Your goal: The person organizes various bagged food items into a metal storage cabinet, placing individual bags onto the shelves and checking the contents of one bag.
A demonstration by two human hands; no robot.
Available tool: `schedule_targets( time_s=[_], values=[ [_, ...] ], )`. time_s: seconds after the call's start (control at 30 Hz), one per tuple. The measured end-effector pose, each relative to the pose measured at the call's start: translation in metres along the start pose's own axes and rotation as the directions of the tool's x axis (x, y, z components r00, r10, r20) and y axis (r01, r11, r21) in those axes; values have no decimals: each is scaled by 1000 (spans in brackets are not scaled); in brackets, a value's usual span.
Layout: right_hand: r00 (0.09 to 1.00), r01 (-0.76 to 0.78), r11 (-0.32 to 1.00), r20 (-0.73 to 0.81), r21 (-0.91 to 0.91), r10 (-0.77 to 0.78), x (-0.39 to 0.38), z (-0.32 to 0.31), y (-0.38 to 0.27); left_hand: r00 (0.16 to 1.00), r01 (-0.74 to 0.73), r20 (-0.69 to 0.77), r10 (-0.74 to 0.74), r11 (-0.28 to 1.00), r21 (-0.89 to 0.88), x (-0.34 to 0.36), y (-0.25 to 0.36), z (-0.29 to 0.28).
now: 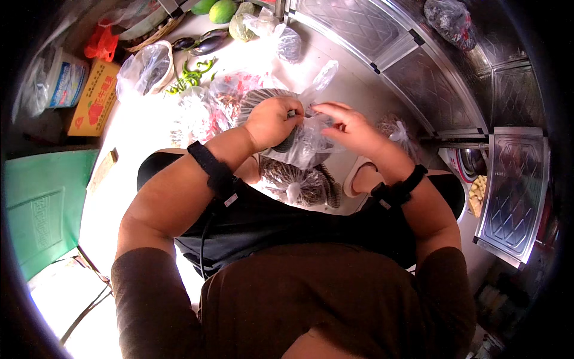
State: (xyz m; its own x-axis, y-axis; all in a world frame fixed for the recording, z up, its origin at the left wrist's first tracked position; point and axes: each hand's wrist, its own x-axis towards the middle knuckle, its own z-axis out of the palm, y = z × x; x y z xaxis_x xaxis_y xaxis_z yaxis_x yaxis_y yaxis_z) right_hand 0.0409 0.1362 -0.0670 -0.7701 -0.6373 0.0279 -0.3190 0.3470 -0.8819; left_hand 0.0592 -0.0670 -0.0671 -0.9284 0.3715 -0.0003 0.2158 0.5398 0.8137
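My left hand [274, 121] is closed at the mouth of a clear plastic bag [314, 143], over a dark striped bundle [254, 100] among the bags. My right hand [350, 127] is at the same bag's right side, fingers loosely curved and apart, index fingertip at the bag's gathered plastic. Below lies a knotted bag of dark brown contents [290, 176]. Other thin bags with pinkish contents [224, 102] sit to the left, partly hidden by my left forearm.
Green peppers [191, 76], eggplants [206, 43], melons [222, 12] and a bagged basket [143, 72] lie ahead. A cardboard box [92, 99], bucket [63, 84] and green board [48, 203] are left. Metal panels [511, 197] and a bagged bundle [397, 134] are right.
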Motion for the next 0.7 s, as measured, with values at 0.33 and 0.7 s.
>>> schedule_targets(
  time_s=[0.33,0.7],
  values=[
    [978,-161,984,143,75,149,8,5,5,998,-11,-60,19,992,126,-2,2,-14],
    [960,-281,911,100,301,262,4,-1,0,995,-58,-74,60,998,25,1,-5,-6]
  ],
)
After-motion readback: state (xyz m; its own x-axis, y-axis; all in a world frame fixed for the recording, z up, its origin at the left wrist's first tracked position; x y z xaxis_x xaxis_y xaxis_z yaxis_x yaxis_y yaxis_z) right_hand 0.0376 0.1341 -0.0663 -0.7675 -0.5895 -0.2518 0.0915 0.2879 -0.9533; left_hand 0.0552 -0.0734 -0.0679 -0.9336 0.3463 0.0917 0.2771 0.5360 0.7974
